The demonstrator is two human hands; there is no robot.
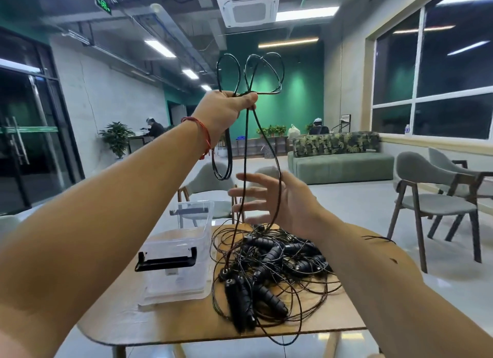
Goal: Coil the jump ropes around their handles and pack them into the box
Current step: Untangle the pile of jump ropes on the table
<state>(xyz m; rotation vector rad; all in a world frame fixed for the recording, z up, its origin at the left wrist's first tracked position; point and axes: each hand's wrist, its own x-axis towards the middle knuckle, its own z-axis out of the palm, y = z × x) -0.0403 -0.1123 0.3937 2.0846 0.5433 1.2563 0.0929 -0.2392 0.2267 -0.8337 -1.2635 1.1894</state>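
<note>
My left hand [225, 109] is raised high and grips several loops of a thin black jump rope [250, 72]; loops stick up above the fist and more strands hang down to the table. My right hand [277, 200] is lower, fingers spread and straight, with hanging strands running across its palm. A tangled pile of black jump ropes and handles [269, 267] lies on the wooden table [165, 323]. The clear plastic box [178, 261] with black latches stands left of the pile, nothing visible inside it.
Grey chairs stand beyond the table [210, 181] and at the right [432, 197]. A green sofa [341, 163] sits further back. People sit at desks far off. The table's front edge is near me.
</note>
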